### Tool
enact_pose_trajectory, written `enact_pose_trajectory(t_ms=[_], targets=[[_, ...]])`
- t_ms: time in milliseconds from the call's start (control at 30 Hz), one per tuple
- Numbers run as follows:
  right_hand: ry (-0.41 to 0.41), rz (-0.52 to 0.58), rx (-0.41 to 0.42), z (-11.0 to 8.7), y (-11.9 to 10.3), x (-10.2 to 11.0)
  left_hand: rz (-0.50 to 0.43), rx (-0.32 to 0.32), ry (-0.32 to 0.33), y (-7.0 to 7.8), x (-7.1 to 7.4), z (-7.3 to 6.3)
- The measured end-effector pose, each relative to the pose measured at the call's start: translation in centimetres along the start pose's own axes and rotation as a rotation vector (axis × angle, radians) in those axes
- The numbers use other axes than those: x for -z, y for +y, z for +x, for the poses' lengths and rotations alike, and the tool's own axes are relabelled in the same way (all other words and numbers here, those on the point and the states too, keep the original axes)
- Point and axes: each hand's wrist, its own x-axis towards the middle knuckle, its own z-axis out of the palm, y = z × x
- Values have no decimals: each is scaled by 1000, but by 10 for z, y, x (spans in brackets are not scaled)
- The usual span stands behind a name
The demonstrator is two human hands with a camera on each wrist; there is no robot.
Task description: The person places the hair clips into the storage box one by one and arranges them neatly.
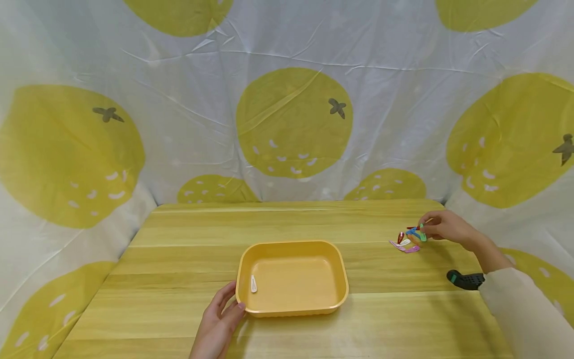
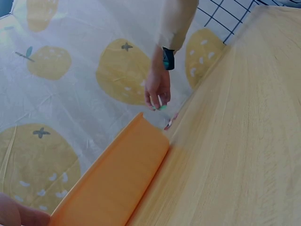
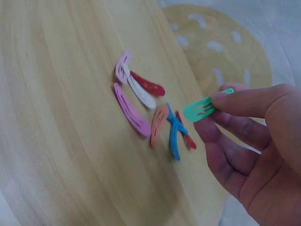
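My right hand [image 1: 448, 228] pinches a green snap hair clip [image 3: 205, 107] between thumb and fingers, just above a small pile of clips at the table's right. In the right wrist view the pile holds a blue clip [image 3: 174, 134], an orange clip [image 3: 159, 125], a white clip [image 3: 140, 90], red clips [image 3: 148, 84] and pink clips [image 3: 130, 110]. My left hand [image 1: 218, 319] grips the near left corner of a yellow plastic tray [image 1: 291, 313], thumb at the rim. Inside the tray, near its left wall, lies one white hair clip [image 1: 253, 283].
The wooden table [image 1: 179, 264] carries the tray at its middle. Behind it and at the sides hangs a white curtain [image 1: 188, 114] with yellow fruit prints. A black strap-like device [image 1: 466, 280] is on the right wrist.
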Motion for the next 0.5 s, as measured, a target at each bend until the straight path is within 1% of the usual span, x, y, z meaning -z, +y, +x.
enact_pose_trajectory(t_ms=[167,500], targets=[[-41,14,13,6,-13,-4,-9,4,6,0,-1,0],[-91,34,61,18,-32,-19,-22,5,17,-1,-1,1]])
